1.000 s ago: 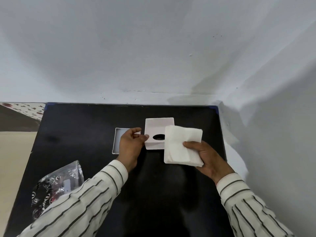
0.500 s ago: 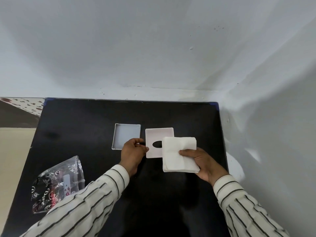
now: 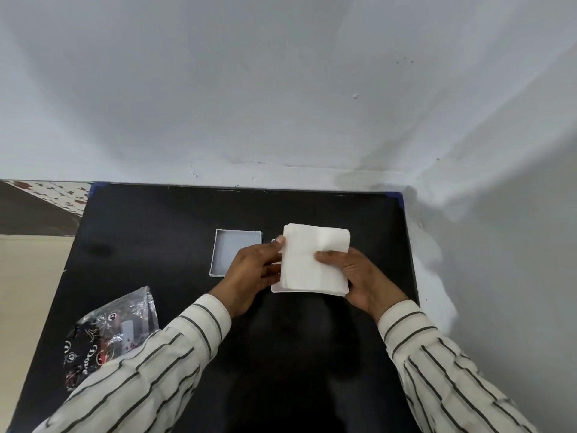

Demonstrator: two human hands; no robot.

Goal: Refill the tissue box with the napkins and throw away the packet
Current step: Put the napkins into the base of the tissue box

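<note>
One stack of white napkins (image 3: pixel 315 260) sits over the right-centre of the black table (image 3: pixel 150 232), held between both hands and covering nearly all of the pale box lid (image 3: pixel 276 289), of which only a thin strip along the left edge and the near left corner shows. The right hand (image 3: pixel 359 276) grips the stack from its right side, thumb pressed on top near the middle and fingers hidden beneath. The left hand (image 3: pixel 253 270) pinches the stack's left edge, thumb tip up at the far left corner; whether its fingers also touch the lid cannot be told. Just left of the stack lies one open white tray (image 3: pixel 232 254), the box's other half, hollow side up, its near right corner hidden by the left hand. Well apart, at the table's near left, lies one crumpled packet (image 3: pixel 106 332), black with silver foil, partly covered by the striped left sleeve (image 3: pixel 140 379). A second striped sleeve (image 3: pixel 437 360) covers the right forearm. White walls meet behind the table's far right corner.
</note>
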